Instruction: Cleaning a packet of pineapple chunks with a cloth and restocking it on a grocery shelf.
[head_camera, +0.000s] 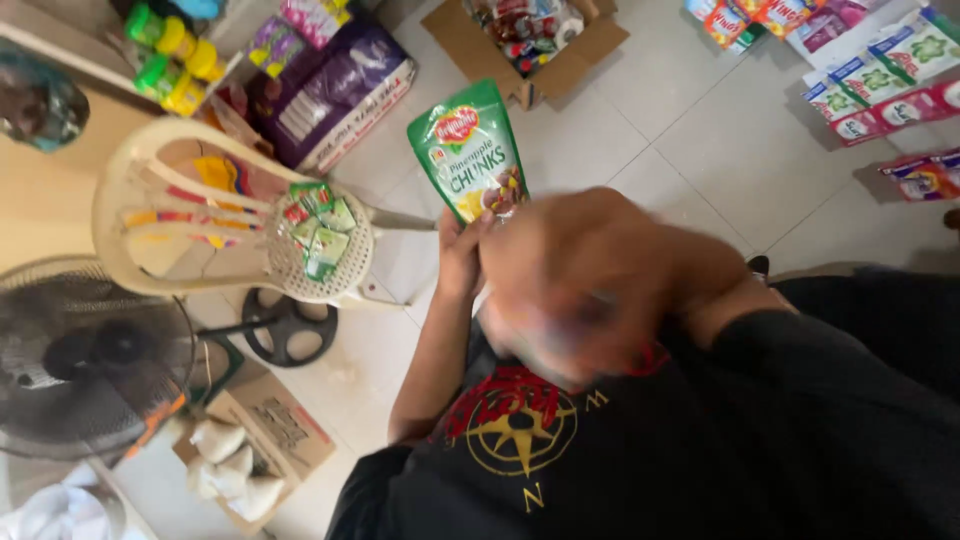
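My left hand holds a green stand-up pouch by its bottom edge, upright, above the tiled floor. The pouch has a fruit picture on its front. My right hand is a large motion-blurred shape just right of and below the pouch, close to the camera. Its fingers cannot be made out, and it hides the pouch's lower right corner. My black shirt with a red and gold compass print fills the lower right.
A cream plastic chair at left has green sachets on its seat. An electric fan stands lower left beside a cardboard box of white bags. An open carton, a purple sack and packets lie on the floor.
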